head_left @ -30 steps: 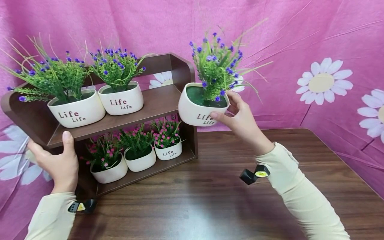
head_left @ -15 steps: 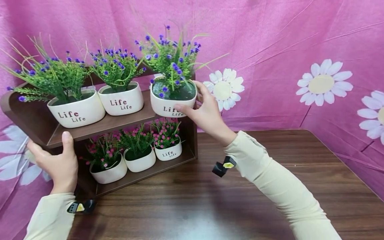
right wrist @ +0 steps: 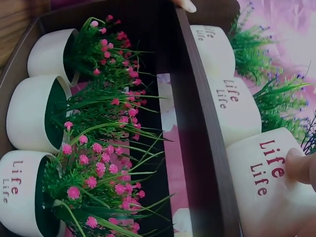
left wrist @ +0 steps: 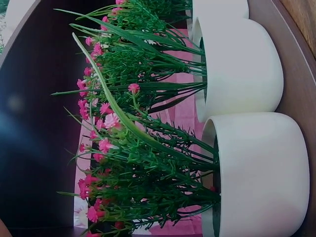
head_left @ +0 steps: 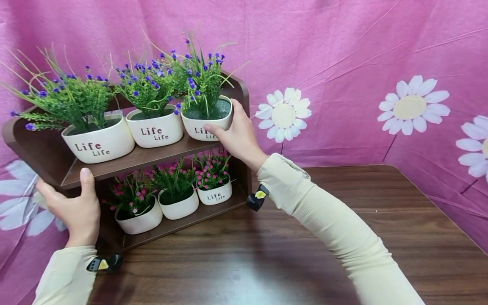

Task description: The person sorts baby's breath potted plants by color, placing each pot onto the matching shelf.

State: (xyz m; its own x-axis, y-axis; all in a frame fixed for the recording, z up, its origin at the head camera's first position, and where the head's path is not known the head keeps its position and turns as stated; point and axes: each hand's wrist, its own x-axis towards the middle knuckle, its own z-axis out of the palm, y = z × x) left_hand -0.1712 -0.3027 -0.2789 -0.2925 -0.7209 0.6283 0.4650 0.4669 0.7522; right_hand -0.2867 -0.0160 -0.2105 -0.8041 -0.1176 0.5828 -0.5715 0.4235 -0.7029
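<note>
My right hand (head_left: 242, 133) grips a white "Life" flower pot (head_left: 196, 130) with purple flowers, thumb on its front and fingers round its right end. This pot is at the right end of the upper board of a brown two-tier shelf (head_left: 167, 153), beside the middle purple-flowered pot (head_left: 154, 132). Another purple-flowered pot (head_left: 97, 146) stands on the left. With the thumb up at the upper board's front edge, my left hand (head_left: 78, 207) holds the shelf's left side; its fingertips are hidden. In the right wrist view my thumb (right wrist: 298, 165) presses the held pot's lettered face (right wrist: 261, 197).
Three white pots with pink flowers line the lower board: a left pot (head_left: 139, 218), a middle pot (head_left: 179, 206) and a right pot (head_left: 214, 195). The shelf stands on a wood-grain table (head_left: 305, 254). Behind hangs a pink curtain (head_left: 324, 51) with daisies.
My right hand has carried the purple-flowered pot leftward from beyond the shelf's right side to the upper board, next to the middle pot. My left hand has stayed on the shelf.
</note>
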